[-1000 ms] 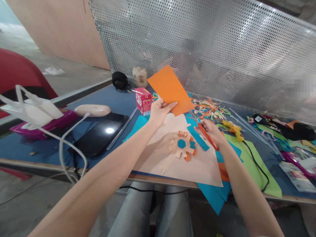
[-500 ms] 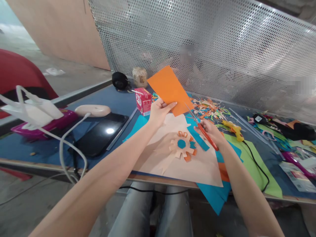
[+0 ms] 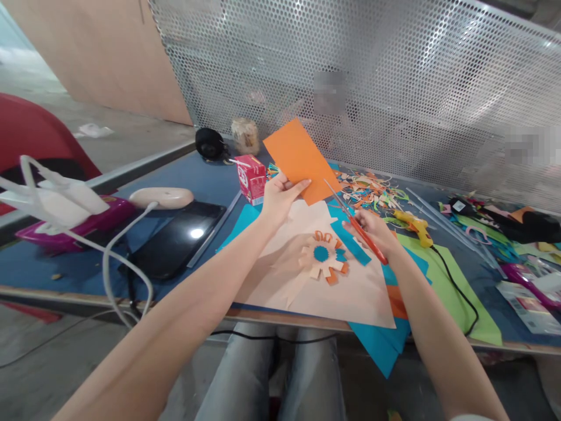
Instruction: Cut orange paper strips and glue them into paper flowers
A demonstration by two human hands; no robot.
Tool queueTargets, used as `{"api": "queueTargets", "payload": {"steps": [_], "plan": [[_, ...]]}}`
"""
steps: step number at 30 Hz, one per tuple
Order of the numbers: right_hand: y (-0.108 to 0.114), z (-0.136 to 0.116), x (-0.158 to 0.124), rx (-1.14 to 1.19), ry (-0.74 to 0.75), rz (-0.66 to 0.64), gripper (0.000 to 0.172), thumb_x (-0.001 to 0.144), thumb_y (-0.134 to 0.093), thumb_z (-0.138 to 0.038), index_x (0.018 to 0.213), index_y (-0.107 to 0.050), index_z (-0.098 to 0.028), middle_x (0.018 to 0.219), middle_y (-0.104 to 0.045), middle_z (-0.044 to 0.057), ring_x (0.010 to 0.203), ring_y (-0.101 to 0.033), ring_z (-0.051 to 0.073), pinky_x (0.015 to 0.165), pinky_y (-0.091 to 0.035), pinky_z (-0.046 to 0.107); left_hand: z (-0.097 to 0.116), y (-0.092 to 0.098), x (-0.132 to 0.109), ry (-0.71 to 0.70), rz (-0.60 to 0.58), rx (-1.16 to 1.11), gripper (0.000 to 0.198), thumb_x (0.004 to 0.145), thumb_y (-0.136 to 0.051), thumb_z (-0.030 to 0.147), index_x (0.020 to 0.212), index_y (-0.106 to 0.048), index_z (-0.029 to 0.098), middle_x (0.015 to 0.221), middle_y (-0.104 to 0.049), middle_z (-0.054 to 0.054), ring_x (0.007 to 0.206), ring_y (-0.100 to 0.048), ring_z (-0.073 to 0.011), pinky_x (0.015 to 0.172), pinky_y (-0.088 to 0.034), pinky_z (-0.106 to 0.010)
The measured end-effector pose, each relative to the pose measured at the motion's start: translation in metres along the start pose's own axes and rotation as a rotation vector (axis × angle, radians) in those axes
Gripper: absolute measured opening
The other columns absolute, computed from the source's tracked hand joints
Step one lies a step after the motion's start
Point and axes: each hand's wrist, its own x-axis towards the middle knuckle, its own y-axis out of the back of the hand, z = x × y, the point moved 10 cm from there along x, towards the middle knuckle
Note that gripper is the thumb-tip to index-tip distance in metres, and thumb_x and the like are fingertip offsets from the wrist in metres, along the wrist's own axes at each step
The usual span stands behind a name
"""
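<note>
My left hand [image 3: 280, 197] pinches the lower left edge of an orange paper sheet [image 3: 301, 156], holding it raised above the table. My right hand [image 3: 372, 229] grips red-handled scissors [image 3: 369, 240], whose blades point up and left at the sheet's lower right edge. Whether the blades are biting the paper I cannot tell. Below lies a large pale peach sheet [image 3: 272, 289], and on it a paper flower [image 3: 321, 254] with a blue centre and peach, orange and blue petals. A blue paper strip [image 3: 357, 245] rests beside the flower.
Paper scraps [image 3: 372, 190] lie behind my right hand, near a yellow glue gun [image 3: 414, 227] on green paper [image 3: 460, 292]. A red box [image 3: 252, 178], a jar [image 3: 245, 135] and a black phone [image 3: 179, 237] are to the left. Perforated metal [image 3: 263, 64] bounds the table's back.
The scissors have shifted slightly left and up against the orange sheet. The whole view has moved a little; both hands keep their grip.
</note>
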Motion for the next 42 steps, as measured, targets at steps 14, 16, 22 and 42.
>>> {"api": "queueTargets", "payload": {"steps": [14, 16, 22, 42], "plan": [[0.004, -0.003, 0.0, -0.039, 0.026, 0.034, 0.041, 0.067, -0.056, -0.058, 0.062, -0.037, -0.022, 0.053, -0.038, -0.005, 0.05, -0.036, 0.01, 0.048, -0.028, 0.024, -0.001, 0.0, 0.0, 0.023, 0.002, 0.008, 0.041, 0.049, -0.079, 0.028, 0.085, -0.064, 0.015, 0.092, -0.07, -0.006, 0.085, -0.066, -0.0206, 0.074, -0.055, -0.032], [0.004, -0.004, 0.001, -0.037, 0.036, 0.037, 0.042, 0.066, -0.056, -0.059, 0.062, -0.038, -0.021, 0.053, -0.037, -0.005, 0.051, -0.035, 0.01, 0.049, -0.028, 0.024, -0.001, 0.001, -0.001, 0.022, 0.006, 0.016, 0.042, 0.049, -0.079, 0.029, 0.085, -0.064, 0.015, 0.091, -0.07, -0.006, 0.085, -0.066, -0.0202, 0.074, -0.055, -0.032], [0.002, -0.006, 0.0, -0.025, 0.056, 0.026, 0.042, 0.067, -0.054, -0.06, 0.065, -0.038, -0.021, 0.057, -0.038, -0.005, 0.052, -0.035, 0.01, 0.049, -0.028, 0.024, -0.005, -0.004, -0.003, 0.054, -0.02, 0.047, 0.041, 0.048, -0.079, 0.03, 0.083, -0.064, 0.015, 0.088, -0.071, -0.006, 0.081, -0.066, -0.0199, 0.072, -0.055, -0.032], [0.004, -0.009, 0.0, -0.044, 0.061, 0.042, 0.043, 0.065, -0.055, -0.06, 0.063, -0.038, -0.021, 0.054, -0.034, -0.005, 0.051, -0.031, 0.009, 0.048, -0.027, 0.024, -0.007, -0.005, -0.003, 0.061, -0.036, 0.047, 0.041, 0.049, -0.079, 0.03, 0.084, -0.065, 0.015, 0.088, -0.071, -0.006, 0.079, -0.066, -0.0192, 0.07, -0.055, -0.031]]}}
